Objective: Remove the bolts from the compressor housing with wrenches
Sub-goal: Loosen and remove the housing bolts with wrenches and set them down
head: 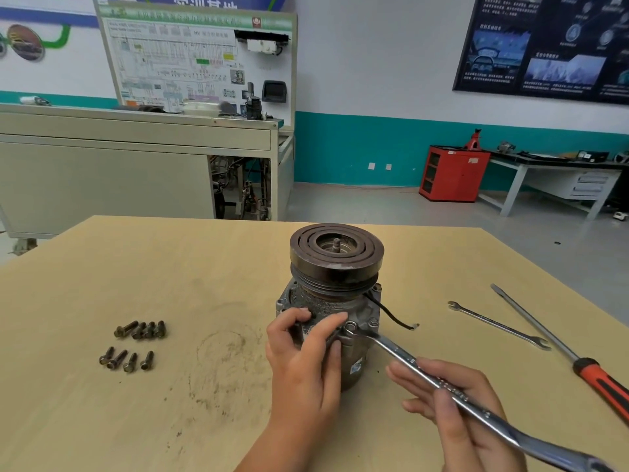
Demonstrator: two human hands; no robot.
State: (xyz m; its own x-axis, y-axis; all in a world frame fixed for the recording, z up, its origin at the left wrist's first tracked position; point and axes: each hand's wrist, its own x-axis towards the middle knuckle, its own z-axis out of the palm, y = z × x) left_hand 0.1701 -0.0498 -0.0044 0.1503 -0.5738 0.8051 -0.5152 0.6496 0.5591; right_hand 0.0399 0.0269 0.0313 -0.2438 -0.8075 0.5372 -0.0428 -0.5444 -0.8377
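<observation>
A grey compressor housing [357,313] stands upright on the wooden table [170,267], its dark pulley [337,252] on top. My left hand [306,356] grips the housing's near left side. My right hand [456,403] holds a long silver wrench [442,383], whose ring end sits over a bolt [350,326] on the housing's front flange. Two more bolts [374,321] show on the right flange. Several removed bolts [136,344] lie in two rows at the left of the table.
A second, smaller wrench [500,325] and a long screwdriver with a red and black handle [561,352] lie at the right of the table. A black wire [391,315] trails from the housing. Benches and a red cabinet [452,173] stand far behind.
</observation>
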